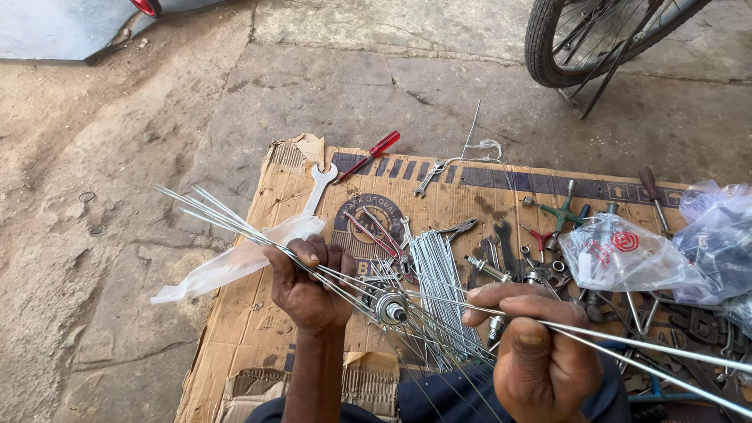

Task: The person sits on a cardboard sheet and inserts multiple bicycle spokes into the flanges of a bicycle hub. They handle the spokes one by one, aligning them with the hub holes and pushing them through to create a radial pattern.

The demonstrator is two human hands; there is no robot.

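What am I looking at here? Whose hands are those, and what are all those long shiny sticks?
The camera sits on a person's head and looks down at their own two hands. The left hand grips a bunch of thin metal spokes. The right hand holds more spokes. Between them sits a small round wheel hub that the spokes fan out from. Below lies flattened cardboard with loose spokes, a spanner, a red screwdriver and plastic bags. A bicycle wheel stands behind.

We see our two bare arms, with no sleeves. Our left hand (309, 286) and right hand (536, 345) wear no gloves or rings. Dark blue trousers (442, 395) cover our legs.
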